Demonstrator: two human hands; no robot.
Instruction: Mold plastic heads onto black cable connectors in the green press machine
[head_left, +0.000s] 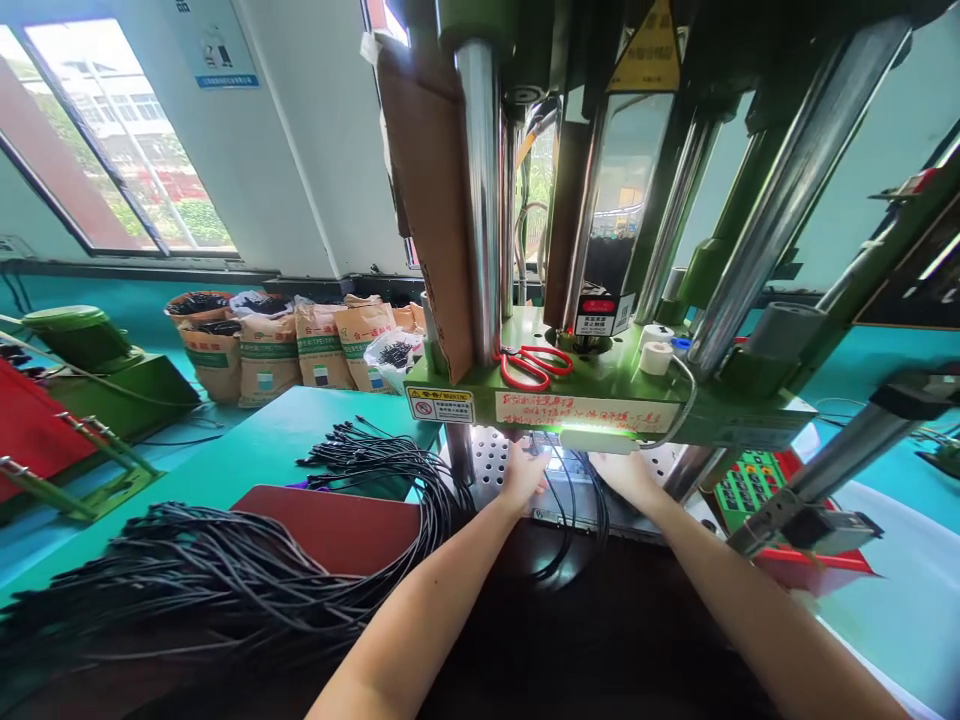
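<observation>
Both arms reach under the green plate of a press. My left hand is at the left of the lit mould area, beside black cables; its fingers are partly seen and curled, and what they hold is too small to make out. My right hand lies at the right of the cables, its fingers mostly hidden beneath the plate and a lamp. The cables hang over the front edge between the hands. A perforated metal plate shows left of my left hand.
Red-handled scissors lie on the green plate. Bundles of black cable cover the teal table and a red-brown board at the left. A control box stands right. Steel columns flank the work area.
</observation>
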